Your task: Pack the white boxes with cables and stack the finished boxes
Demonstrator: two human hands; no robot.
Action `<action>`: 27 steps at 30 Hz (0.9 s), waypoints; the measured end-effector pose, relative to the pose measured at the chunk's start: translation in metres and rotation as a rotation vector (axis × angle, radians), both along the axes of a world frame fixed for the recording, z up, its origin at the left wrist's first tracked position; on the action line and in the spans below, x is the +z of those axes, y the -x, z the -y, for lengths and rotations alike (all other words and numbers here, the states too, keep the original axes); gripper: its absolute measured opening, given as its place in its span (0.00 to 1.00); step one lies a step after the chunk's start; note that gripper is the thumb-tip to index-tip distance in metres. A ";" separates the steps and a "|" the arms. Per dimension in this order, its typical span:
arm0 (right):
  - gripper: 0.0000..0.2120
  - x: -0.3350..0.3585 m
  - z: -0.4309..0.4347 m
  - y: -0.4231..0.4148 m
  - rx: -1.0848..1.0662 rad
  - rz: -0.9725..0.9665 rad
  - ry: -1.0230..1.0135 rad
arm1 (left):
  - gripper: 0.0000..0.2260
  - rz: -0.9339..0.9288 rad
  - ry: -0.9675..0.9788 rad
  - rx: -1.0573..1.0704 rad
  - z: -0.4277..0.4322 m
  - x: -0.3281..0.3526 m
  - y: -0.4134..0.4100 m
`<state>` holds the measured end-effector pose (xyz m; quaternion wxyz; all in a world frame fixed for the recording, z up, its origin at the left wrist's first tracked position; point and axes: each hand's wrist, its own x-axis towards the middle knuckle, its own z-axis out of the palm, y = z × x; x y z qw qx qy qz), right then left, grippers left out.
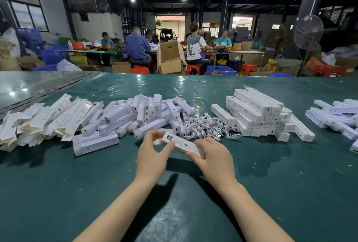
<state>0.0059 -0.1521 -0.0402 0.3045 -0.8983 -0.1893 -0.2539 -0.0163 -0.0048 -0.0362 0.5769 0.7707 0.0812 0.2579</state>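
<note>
Busy warehouse floor behind, green table (58, 193) filling the front. On it, far side: flattened cartons (38, 121) on the left, a messy heap of white boxes (139, 117) in the middle, a neat stack of finished boxes (257, 114) to the right, with a tangle of white cables (205, 127) between heap and stack. Closer in, just above the table, left hand (153, 154) pinches one end of the held box (184, 145) and right hand (213, 156) has fingers curled round the other end
</note>
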 end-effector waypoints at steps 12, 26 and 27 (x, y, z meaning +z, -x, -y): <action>0.02 0.009 -0.005 -0.004 0.061 -0.223 -0.476 | 0.07 -0.060 0.670 -0.187 -0.012 0.017 -0.006; 0.29 -0.018 0.023 -0.040 -0.254 -0.469 0.424 | 0.22 -0.267 -1.100 -0.076 -0.045 0.006 -0.001; 0.28 -0.016 0.023 -0.040 -0.255 -0.455 0.411 | 0.22 -0.240 -1.109 -0.054 -0.046 0.003 -0.003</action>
